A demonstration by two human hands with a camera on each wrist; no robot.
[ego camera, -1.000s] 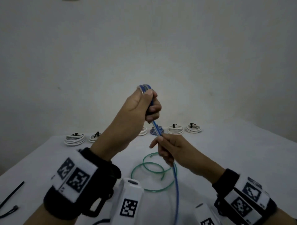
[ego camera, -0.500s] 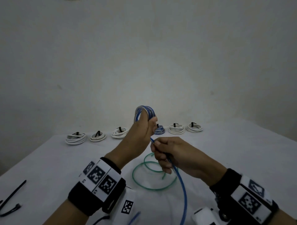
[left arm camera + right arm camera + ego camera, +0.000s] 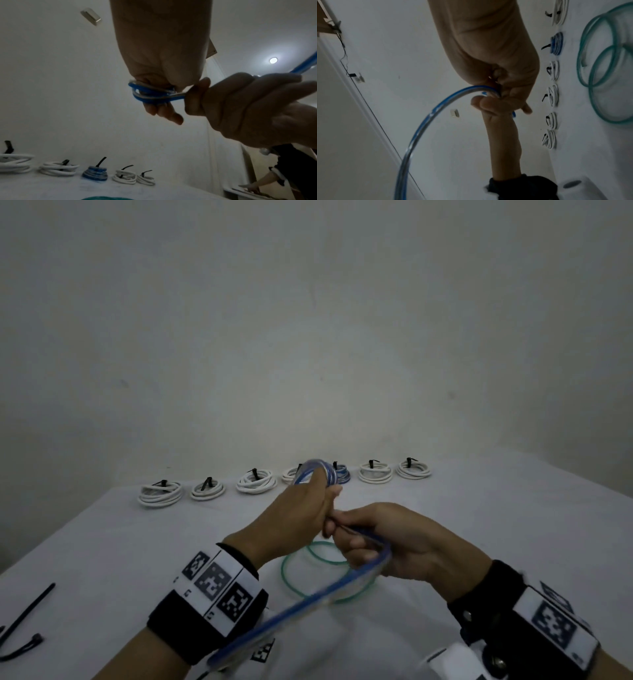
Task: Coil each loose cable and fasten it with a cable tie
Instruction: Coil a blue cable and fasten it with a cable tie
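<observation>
My left hand (image 3: 320, 501) is held above the table, and several loops of the blue cable (image 3: 317, 470) are wound round its fingers. The left wrist view shows those loops (image 3: 150, 94) crossing the curled fingers (image 3: 163, 111). My right hand (image 3: 346, 539) sits right against the left one, fist closed round the same blue cable. From the fist the cable's free length (image 3: 294, 606) sweeps down and left past my left wrist. In the right wrist view the cable (image 3: 436, 108) arcs out of the right hand (image 3: 506, 86). A loose green cable (image 3: 291, 580) lies under my hands.
Along the table's far edge stand tied coils: white coils (image 3: 160, 493), one blue coil (image 3: 342, 474), more white coils (image 3: 413, 469). Black cable ties (image 3: 29, 609) lie at the near left. A wall rises just behind the table (image 3: 496, 525).
Both hands have come down toward the table. My right hand slid up the blue cable to meet the left hand, and the trailing length swung from hanging straight down to the left.
</observation>
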